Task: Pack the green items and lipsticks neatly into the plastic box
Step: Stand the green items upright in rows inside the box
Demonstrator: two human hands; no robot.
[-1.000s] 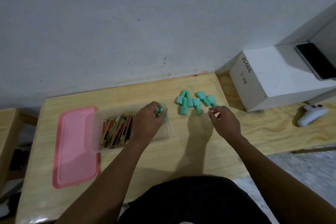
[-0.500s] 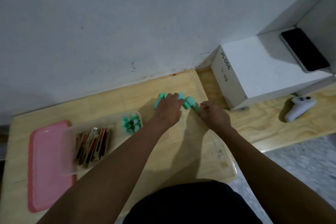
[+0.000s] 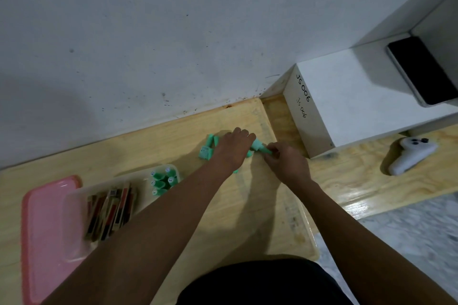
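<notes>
Left hand: the left hand (image 3: 235, 150) has left the plastic box (image 3: 138, 173), where it was setting a green item down a second ago. It now lies back-up over the loose green items (image 3: 207, 150) at the far side of the counter (image 3: 148, 141). Its fingers curl down onto the pile, but its own back hides whether they have closed round a piece, so I cannot tell.

Right hand: the right hand (image 3: 287, 164), which hovered beside the pile a second ago, now pinches one green piece (image 3: 259, 145) in its fingertips at the pile's right edge, just beside the left hand's knuckles.

Packed green items: a small cluster of packed green items (image 3: 162, 181) stands upright in the right end of the plastic box, with labelled ends showing. It was covered by the left hand a second ago and is now in plain sight.

Lipsticks: the lipsticks (image 3: 111, 210) lie in a row in the left part of the box, as before.

Pink lid: the pink lid (image 3: 44, 230) lies flat under or against the box's left end, not yet fitted.

Pile: part of the pile shows to the left of the left hand and the rest is hidden under it. It sits well apart from the box.

Meaning for the task: one drop-off looks finished and the next pick-up is under way, likely with both hands. The lipsticks appear packed, and several green pieces remain to carry over.
</notes>
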